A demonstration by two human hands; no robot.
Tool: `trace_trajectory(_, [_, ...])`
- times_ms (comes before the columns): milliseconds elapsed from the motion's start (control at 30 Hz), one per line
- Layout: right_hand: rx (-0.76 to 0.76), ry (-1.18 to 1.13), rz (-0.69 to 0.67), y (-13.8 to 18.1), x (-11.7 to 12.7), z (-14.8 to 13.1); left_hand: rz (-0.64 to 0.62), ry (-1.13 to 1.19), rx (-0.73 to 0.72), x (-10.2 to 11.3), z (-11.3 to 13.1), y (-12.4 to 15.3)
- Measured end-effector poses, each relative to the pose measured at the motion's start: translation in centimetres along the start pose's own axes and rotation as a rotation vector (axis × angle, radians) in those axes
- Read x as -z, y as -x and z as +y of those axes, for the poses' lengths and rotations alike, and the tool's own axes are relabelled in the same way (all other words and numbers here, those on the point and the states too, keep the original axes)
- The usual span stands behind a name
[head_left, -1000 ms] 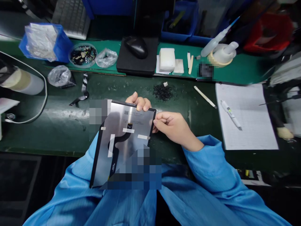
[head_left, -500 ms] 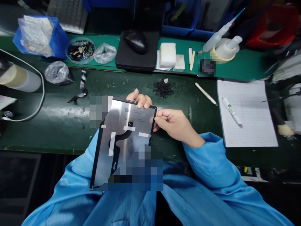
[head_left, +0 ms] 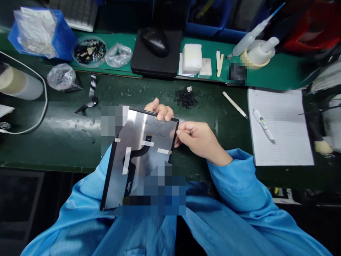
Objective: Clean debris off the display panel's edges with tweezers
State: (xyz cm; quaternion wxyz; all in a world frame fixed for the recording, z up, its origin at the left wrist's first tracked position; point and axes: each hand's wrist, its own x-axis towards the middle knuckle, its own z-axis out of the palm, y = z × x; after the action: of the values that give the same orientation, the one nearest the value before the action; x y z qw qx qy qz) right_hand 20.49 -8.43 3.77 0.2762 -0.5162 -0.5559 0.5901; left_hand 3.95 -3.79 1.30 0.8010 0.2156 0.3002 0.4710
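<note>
Though aslant, display panel (head_left: 142,165) in left grip (head_left: 161,111).

Far across the worktop (head_left: 66,142), we see a black mouse (head_left: 157,43) on a dark pad (head_left: 141,61), with a clear round dish (head_left: 90,66) and a blue bin (head_left: 64,43) leftward; right, we find a white pen (head_left: 263,127) on lined paper (head_left: 287,137).

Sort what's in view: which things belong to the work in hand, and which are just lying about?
In use: flat panel, left hand at its far edge, right hand at its side edge.
Apparently lying about: black mouse, white pen, lined paper, keyboard.
</note>
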Motion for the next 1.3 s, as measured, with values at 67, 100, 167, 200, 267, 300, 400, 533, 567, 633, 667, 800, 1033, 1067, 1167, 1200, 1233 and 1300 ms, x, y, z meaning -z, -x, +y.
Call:
trace_trajectory(67, [-0.003,-0.010,-0.024,0.0,0.2,0.0,-0.011,0.001,-0.006,0.3,0.0,0.0])
trace_trajectory(100, [-0.003,-0.006,-0.022,0.0,0.3,0.1,-0.012,0.003,-0.016,0.3,0.0,0.0])
trace_trajectory(167, [0.002,0.016,0.003,0.1,0.1,0.2,-0.015,0.008,-0.038,0.2,-0.2,0.1])
trace_trajectory(200, [0.005,0.031,0.020,0.1,0.0,0.2,-0.018,0.009,-0.044,0.2,-0.2,0.1])
trace_trajectory(267, [0.014,0.052,0.057,0.0,-0.4,0.3,-0.018,0.006,-0.041,0.0,-0.3,0.1])
trace_trajectory(300, [0.017,0.057,0.075,0.0,-0.5,0.4,-0.014,0.004,-0.034,-0.1,-0.3,0.1])
trace_trajectory(400, [0.020,0.042,0.092,0.0,-0.6,0.5,0.011,0.008,-0.024,-0.1,-0.2,0.0])
trace_trajectory(533, [0.021,-0.008,0.014,0.0,-0.1,0.3,-0.001,0.002,-0.015,-0.1,0.0,0.0])
trace_trajectory(567, [0.017,-0.011,0.000,0.0,0.0,0.3,-0.004,0.002,-0.014,-0.1,0.0,0.0])
trace_trajectory(633, [0.009,0.004,0.002,0.0,0.0,0.2,0.001,0.011,-0.019,-0.2,-0.1,0.0])
trace_trajectory(667, [0.007,0.015,0.016,0.0,-0.1,0.2,0.008,0.018,-0.024,-0.2,-0.1,0.0])
trace_trajectory(800, [0.022,0.025,0.101,-0.1,-0.7,0.5,-0.009,0.034,-0.033,-0.2,-0.4,-0.2])
trace_trajectory(1033, [0.027,0.009,0.057,0.0,-0.4,0.2,-0.063,0.052,-0.055,-0.2,-0.3,-0.1])
trace_trajectory(1067, [0.022,0.010,0.037,0.0,-0.3,0.1,-0.049,0.048,-0.047,-0.2,-0.2,-0.1])
trace_trajectory(1167, [0.021,0.029,0.025,0.1,-0.2,0.0,-0.030,0.034,-0.023,-0.3,-0.1,0.0])
trace_trajectory(1200, [0.023,0.035,0.039,0.1,-0.2,0.0,-0.034,0.032,-0.020,-0.2,-0.1,0.0])
trace_trajectory(1233, [0.024,0.040,0.057,0.0,-0.3,0.0,-0.036,0.036,-0.023,-0.2,-0.2,0.0])
trace_trajectory(1300, [0.022,0.040,0.086,0.0,-0.6,0.2,-0.032,0.048,-0.027,-0.3,-0.3,0.0])
